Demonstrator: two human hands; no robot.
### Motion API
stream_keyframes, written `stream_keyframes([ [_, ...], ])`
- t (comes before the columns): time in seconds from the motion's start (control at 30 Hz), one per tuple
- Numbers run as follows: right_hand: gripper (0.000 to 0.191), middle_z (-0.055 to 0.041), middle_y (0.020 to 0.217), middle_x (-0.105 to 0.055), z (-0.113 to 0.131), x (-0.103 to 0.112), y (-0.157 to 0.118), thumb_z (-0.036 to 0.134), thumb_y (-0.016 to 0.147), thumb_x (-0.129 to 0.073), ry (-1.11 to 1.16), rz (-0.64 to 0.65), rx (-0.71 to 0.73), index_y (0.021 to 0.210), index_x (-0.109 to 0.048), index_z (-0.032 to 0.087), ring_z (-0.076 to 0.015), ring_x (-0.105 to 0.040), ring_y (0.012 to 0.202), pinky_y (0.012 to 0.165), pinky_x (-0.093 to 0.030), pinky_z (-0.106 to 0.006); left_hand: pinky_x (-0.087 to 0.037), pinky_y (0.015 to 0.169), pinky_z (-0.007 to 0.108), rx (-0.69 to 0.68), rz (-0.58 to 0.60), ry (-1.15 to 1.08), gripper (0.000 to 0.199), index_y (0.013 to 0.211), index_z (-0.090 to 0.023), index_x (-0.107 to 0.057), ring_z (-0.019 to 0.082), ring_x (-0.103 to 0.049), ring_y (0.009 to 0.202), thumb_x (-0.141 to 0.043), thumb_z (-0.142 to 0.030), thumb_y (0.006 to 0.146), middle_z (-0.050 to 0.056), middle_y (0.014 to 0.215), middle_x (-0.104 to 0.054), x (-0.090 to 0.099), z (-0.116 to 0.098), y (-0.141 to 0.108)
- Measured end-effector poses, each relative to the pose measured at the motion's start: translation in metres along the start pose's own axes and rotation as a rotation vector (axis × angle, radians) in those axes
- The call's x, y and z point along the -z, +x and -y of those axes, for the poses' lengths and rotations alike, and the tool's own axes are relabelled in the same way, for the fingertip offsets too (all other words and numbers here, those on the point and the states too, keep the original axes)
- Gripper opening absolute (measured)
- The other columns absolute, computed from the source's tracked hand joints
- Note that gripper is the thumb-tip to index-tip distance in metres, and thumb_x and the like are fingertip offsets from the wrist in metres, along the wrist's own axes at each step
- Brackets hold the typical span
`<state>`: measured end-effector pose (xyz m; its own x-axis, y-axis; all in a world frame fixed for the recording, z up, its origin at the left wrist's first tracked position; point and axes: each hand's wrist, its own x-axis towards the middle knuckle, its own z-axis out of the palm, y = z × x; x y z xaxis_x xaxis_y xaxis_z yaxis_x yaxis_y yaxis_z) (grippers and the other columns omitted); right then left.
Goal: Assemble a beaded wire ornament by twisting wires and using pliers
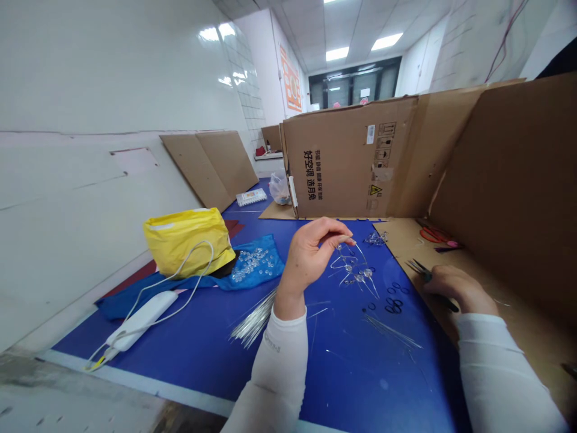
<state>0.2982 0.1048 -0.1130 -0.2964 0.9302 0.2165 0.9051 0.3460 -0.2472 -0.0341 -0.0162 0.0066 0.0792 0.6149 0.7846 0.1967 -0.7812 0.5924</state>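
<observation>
My left hand [311, 255] is raised over the blue table, thumb and fingers pinched on a piece of bent silvery wire with clear beads [359, 276] hanging from it. On the right, my right hand [457, 285] is wrapped round dark-handled pliers [421, 270], their jaws parted and pointing up and left over the cardboard. Black rings [393, 305] lie between the two hands, with a few loose wires [392, 332] nearer to me. Beside my left forearm rests a bundle of straight wires [255, 322], partly covered by the sleeve.
Clear beads [255, 264] lie on a blue cloth [273, 249] beside a yellow bag [189, 240]. A white power strip [144, 319] with its cord sits at left. Cardboard walls [351, 162] stand behind and right; red-handled scissors [435, 234] and finished-looking wire pieces [376, 238] lie near them.
</observation>
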Motion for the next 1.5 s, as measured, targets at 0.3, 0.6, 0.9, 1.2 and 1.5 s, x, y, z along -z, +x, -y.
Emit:
stream_keyframes([
  [0.3, 0.039, -0.0207, 0.113, -0.074, 0.055, 0.07, 0.001, 0.04, 0.093, -0.05, 0.121, -0.099, -0.153, 0.112, -0.072, 0.013, -0.0308, -0.069, 0.098, 0.078, -0.049, -0.036, -0.063, 0.078, 0.028, 0.013, 0.022, 0.066, 0.007, 0.092, -0.019, -0.07, 0.014, -0.077, 0.079, -0.067, -0.021, 0.098, 0.002, 0.089, -0.074, -0.002, -0.005, 0.0],
  [0.6, 0.031, -0.006, 0.103, -0.076, 0.107, 0.096, -0.046, 0.048, 0.093, -0.071, 0.444, -0.174, 0.614, 0.115, -0.077, 0.026, -0.0231, -0.072, 0.09, 0.077, -0.058, -0.032, -0.061, 0.076, 0.028, 0.004, 0.143, 0.103, 0.007, 0.091, -0.019, -0.07, 0.014, -0.075, 0.077, -0.067, -0.019, 0.097, 0.002, 0.087, -0.074, 0.002, -0.008, -0.002],
  [0.9, 0.03, -0.0049, 0.11, -0.077, 0.103, 0.1, -0.05, 0.038, 0.095, -0.07, 0.388, -0.127, 0.688, 0.123, -0.075, 0.03, -0.0239, -0.074, 0.095, 0.076, -0.06, -0.031, -0.059, 0.074, 0.025, -0.037, 0.225, 0.05, 0.008, 0.092, -0.019, -0.072, 0.012, -0.074, 0.075, -0.067, -0.014, 0.096, 0.0, 0.082, -0.074, 0.005, -0.014, -0.002],
  [1.2, 0.03, -0.0048, 0.107, -0.078, 0.108, 0.105, -0.051, 0.039, 0.094, -0.071, 0.419, -0.067, 0.705, 0.123, -0.077, 0.031, -0.0244, -0.075, 0.094, 0.074, -0.06, -0.031, -0.057, 0.074, 0.026, 0.006, 0.284, 0.034, 0.011, 0.089, -0.018, -0.072, 0.012, -0.072, 0.074, -0.066, -0.012, 0.096, 0.001, 0.08, -0.073, 0.01, -0.018, -0.001],
  [1.5, 0.027, -0.0062, 0.108, -0.075, 0.109, 0.105, -0.051, 0.037, 0.097, -0.069, 0.396, -0.009, 0.728, 0.121, -0.075, 0.028, -0.0207, -0.073, 0.093, 0.078, -0.058, -0.029, -0.059, 0.072, 0.026, 0.08, 0.338, -0.001, 0.01, 0.087, -0.018, -0.071, 0.012, -0.072, 0.072, -0.066, -0.017, 0.096, 0.002, 0.082, -0.071, 0.013, -0.015, -0.002],
])
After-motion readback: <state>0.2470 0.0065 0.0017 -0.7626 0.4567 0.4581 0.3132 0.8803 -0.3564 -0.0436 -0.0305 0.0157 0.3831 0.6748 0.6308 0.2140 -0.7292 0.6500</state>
